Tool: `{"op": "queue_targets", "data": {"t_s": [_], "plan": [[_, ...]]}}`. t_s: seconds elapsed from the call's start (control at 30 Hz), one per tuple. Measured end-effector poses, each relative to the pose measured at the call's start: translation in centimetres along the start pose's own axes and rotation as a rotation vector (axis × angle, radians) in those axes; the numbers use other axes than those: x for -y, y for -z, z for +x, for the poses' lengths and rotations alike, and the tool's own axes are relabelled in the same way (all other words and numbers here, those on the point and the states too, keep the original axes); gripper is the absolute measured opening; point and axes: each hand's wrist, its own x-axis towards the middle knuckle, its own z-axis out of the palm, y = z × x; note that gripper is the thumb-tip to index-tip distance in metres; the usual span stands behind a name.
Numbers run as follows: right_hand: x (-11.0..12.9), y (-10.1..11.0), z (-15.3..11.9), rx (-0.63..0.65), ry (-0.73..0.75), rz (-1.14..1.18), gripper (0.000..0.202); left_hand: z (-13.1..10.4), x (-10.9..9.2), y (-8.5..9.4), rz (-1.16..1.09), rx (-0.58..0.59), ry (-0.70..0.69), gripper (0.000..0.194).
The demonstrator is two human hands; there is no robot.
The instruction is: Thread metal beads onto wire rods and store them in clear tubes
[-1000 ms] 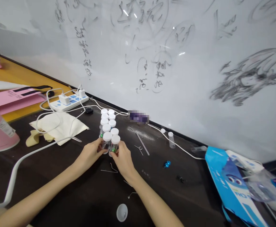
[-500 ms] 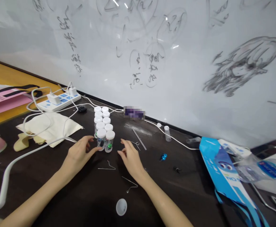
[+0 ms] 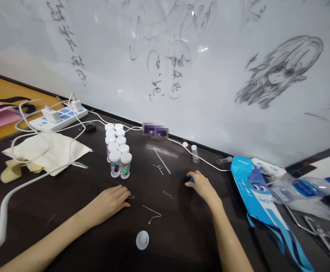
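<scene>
My left hand (image 3: pixel 111 203) lies palm down on the dark table, fingers loosely stretched and the thumb a little apart. It covers most of a bent metal wire (image 3: pixel 131 197), whose end shows past the fingertips. My right hand (image 3: pixel 203 186) reaches to the right, its thumb and fingers closed around a small shiny blue piece (image 3: pixel 191 180), mostly hidden by them. Several clear vials with white caps (image 3: pixel 114 155) stand upright in two rows beyond my left hand; the front ones hold dark and green bits. Another bent wire (image 3: pixel 153 214) lies between the hands, near a small translucent cup (image 3: pixel 142 240).
A grey stick (image 3: pixel 162 161) and a forked wire piece (image 3: pixel 159 168) lie mid-table. One capped vial (image 3: pixel 195 154) stands by the whiteboard (image 3: pixel 210 94). A power strip (image 3: pixel 60 118), cables and a cream cloth (image 3: pixel 51 149) are left; a blue bag (image 3: pixel 245 177) and plastic bottle (image 3: pixel 306 187) are right.
My left hand has moved from beside the front vials down onto the wire. My right hand has gone right and closed on the blue piece. The view has shifted slightly right.
</scene>
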Motion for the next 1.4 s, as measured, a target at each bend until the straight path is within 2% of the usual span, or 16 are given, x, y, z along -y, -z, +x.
{"op": "queue_targets", "data": {"t_s": [0.1, 0.2, 0.33, 0.43, 0.57, 0.7, 0.83, 0.97, 1.13, 1.23, 1.4], "plan": [[0.1, -0.4, 0.4, 0.045, 0.011, -0.037, 0.017, -0.4, 0.5, 0.2, 0.067, 0.121, -0.006, 0.023], [0.6, -0.2, 0.4, 0.057, 0.028, -0.053, 0.009, -0.5, 0.9, 0.2, 0.090, 0.141, 0.002, 0.025], [2.0, 0.1, -0.3, 0.040, 0.095, -0.044, 0.016, -0.3, 0.9, 0.3, 0.105, 0.143, -0.012, 0.026], [4.4, -0.4, -1.3, 0.036, 0.206, -0.001, 0.020, -0.3, 0.8, 0.1, 0.131, 0.143, -0.026, 0.025], [8.7, -2.0, -3.3, 0.067, 0.421, 0.113, 0.019, -0.7, 1.0, -1.0, 0.171, 0.123, -0.038, 0.026], [11.5, -3.0, -4.7, 0.044, 0.535, 0.202, 0.013, -1.0, 1.0, -2.0, 0.159, 0.107, -0.023, 0.027], [11.3, -2.5, -3.5, -0.063, 0.485, 0.241, 0.002, -1.0, 0.7, -1.9, 0.081, 0.078, 0.014, 0.027], [10.2, -2.2, -0.2, -0.196, 0.366, 0.202, 0.016, -0.6, 0.2, -1.0, -0.070, 0.016, 0.081, 0.025], [11.0, -3.9, 3.0, -0.247, 0.334, 0.118, 0.012, 0.4, -0.8, 0.2, -0.354, -0.117, 0.241, 0.021], [11.7, -5.0, 3.8, -0.254, 0.339, 0.099, 0.020, 1.0, -1.2, 0.6, -0.511, -0.178, 0.306, 0.018], [11.3, -5.7, 3.3, -0.288, 0.350, 0.144, 0.018, 2.6, -2.0, 0.3, -0.739, -0.225, 0.344, 0.018]]}}
